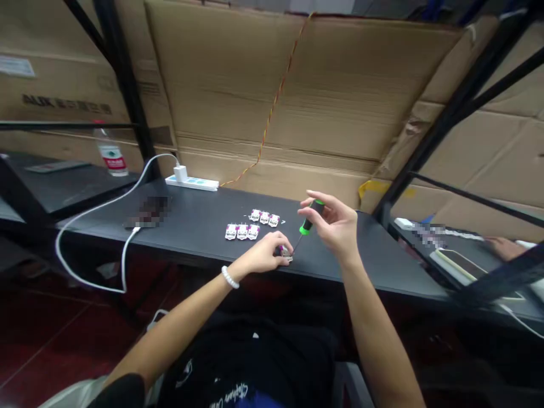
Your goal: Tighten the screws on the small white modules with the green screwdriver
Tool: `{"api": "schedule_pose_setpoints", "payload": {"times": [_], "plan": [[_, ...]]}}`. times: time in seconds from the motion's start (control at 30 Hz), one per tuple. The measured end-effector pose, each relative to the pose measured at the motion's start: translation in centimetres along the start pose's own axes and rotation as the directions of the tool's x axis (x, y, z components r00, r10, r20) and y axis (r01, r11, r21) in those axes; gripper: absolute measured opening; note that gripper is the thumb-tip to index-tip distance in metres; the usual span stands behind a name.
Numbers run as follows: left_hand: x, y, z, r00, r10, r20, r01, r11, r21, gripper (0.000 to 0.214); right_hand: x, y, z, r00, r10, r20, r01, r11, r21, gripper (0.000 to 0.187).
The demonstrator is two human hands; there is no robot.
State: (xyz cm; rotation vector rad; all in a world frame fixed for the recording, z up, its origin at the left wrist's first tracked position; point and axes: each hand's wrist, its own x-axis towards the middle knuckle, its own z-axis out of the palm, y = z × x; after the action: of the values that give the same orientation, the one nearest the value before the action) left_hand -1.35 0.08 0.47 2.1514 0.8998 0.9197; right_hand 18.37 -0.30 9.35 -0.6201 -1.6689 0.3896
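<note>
Near the table's front edge my left hand (272,252), with a white beaded bracelet at its wrist, pinches a small white-and-purple part (287,256) against the black tabletop. The fingers cover much of that part. My right hand (334,224) grips a screwdriver (305,227) by its black-and-green handle, tilted with the shaft running down to the left. Its tip meets or nearly meets the part; I cannot tell if it touches. Similar white-and-purple parts lie behind my left hand in a front row (242,232) of three and a back row (264,217) of three.
A white power strip (198,183) with a plugged-in charger (181,172) lies at the back left. Its white cable (76,218) loops past the table edge to a blurred dark object (148,212). Cardboard (340,102) walls the back; black frame posts (425,150) flank the table.
</note>
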Motion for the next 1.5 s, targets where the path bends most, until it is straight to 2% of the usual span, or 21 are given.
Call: {"api": "schedule_pose_setpoints", "payload": {"times": [0.1, 0.17, 0.23, 0.3, 0.37, 0.5, 0.57, 0.7, 0.77, 0.87, 0.93, 1.0, 1.1, 1.17, 1.23, 1.3, 1.37, 1.43, 1.5], "plan": [[0.0, 0.0, 0.0, 1.000, -0.004, 0.002, 0.004, 1.000, -0.002, 0.019, 0.3, -0.6, -0.2, 0.994, -0.106, -0.036, 0.092, 0.959, -0.269, 0.045], [0.0, 0.0, 0.0, 1.000, -0.011, 0.001, 0.011, 1.000, -0.004, 0.019, 0.3, -1.0, -0.5, 0.990, -0.142, 0.001, 0.132, 0.919, -0.372, 0.046], [0.0, -0.1, 0.0, 1.000, -0.011, 0.003, 0.011, 1.000, -0.005, 0.018, 0.2, -1.3, -0.8, 0.991, -0.112, 0.069, 0.129, 0.936, -0.329, 0.048], [0.0, -0.2, 0.1, 1.000, -0.008, -0.003, 0.008, 1.000, -0.007, 0.018, 0.0, -1.5, -1.1, 0.989, -0.046, 0.143, 0.075, 0.976, -0.205, 0.048], [0.0, -0.3, 0.1, 1.000, -0.006, -0.007, 0.006, 1.000, -0.014, 0.018, 0.0, -1.5, -1.4, 0.988, -0.002, 0.155, 0.023, 0.990, -0.138, 0.044], [0.0, -0.3, -0.1, 1.000, 0.004, 0.011, -0.004, 1.000, 0.000, 0.018, 0.4, -1.6, -1.4, 0.998, -0.062, 0.013, 0.062, 0.934, -0.352, 0.031], [0.0, -0.2, -0.1, 1.000, 0.006, 0.012, -0.006, 1.000, 0.008, 0.017, 0.5, -1.7, -1.4, 0.997, -0.083, 0.006, 0.078, 0.909, -0.409, 0.032], [0.0, 0.1, -0.2, 1.000, -0.004, 0.017, 0.004, 1.000, -0.001, 0.017, 0.1, -1.8, -1.8, 0.991, 0.012, 0.136, 0.011, 0.987, -0.163, 0.046], [0.0, 0.2, -0.2, 1.000, -0.012, 0.023, 0.012, 1.000, -0.006, 0.018, 0.0, -1.7, -2.1, 0.988, 0.051, 0.144, -0.037, 0.995, -0.097, 0.046], [-0.1, 0.3, -0.1, 0.999, -0.022, 0.025, 0.022, 1.000, -0.021, 0.017, -0.2, -1.7, -2.6, 1.000, 0.003, 0.022, 0.003, 0.957, -0.289, 0.034], [-0.2, 0.5, -0.1, 0.999, -0.035, 0.021, 0.035, 0.999, -0.026, 0.018, -0.4, -1.7, -2.7, 0.999, -0.053, -0.010, 0.044, 0.917, -0.398, 0.033], [-0.3, 0.6, -0.1, 0.999, -0.051, 0.017, 0.052, 0.998, -0.021, 0.021, -0.7, -1.7, -2.8, 0.998, -0.031, 0.052, 0.047, 0.938, -0.344, 0.043], [-0.5, 0.8, -0.1, 0.997, -0.070, 0.018, 0.071, 0.997, -0.019, 0.024, -1.1, -1.5, -2.8, 0.982, 0.057, 0.181, -0.034, 0.991, -0.126, 0.050], [-0.5, 0.8, -0.2, 0.997, -0.072, 0.024, 0.073, 0.997, -0.022, 0.025, -1.1, -1.4, -2.8, 0.988, 0.051, 0.146, -0.027, 0.986, -0.162, 0.040], [-0.6, 0.8, -0.2, 0.997, -0.080, 0.025, 0.080, 0.996, -0.025, 0.027, -0.9, -1.5, -2.6, 0.998, 0.008, 0.062, 0.012, 0.953, -0.302, 0.029], [-0.6, 0.7, -0.2, 0.996, -0.091, 0.020, 0.092, 0.995, -0.027, 0.029, -0.7, -1.7, -2.4, 0.999, -0.017, 0.033, 0.028, 0.924, -0.381, 0.027], [-0.6, 0.7, -0.1, 0.995, -0.100, 0.016, 0.101, 0.995, -0.022, 0.029, -0.7, -1.9, -2.2, 0.997, 0.012, 0.076, 0.012, 0.948, -0.317, 0.032], [-0.7, 0.6, 0.0, 0.995, -0.098, 0.014, 0.099, 0.995, -0.020, 0.029, -0.8, -1.9, -2.1, 0.988, 0.067, 0.136, -0.042, 0.983, -0.179, 0.038], [-0.7, 0.7, 0.0, 0.996, -0.092, 0.010, 0.092, 0.995, -0.021, 0.029, -0.8, -1.7, -2.0, 0.986, 0.100, 0.135, -0.088, 0.992, -0.094, 0.035]]}}
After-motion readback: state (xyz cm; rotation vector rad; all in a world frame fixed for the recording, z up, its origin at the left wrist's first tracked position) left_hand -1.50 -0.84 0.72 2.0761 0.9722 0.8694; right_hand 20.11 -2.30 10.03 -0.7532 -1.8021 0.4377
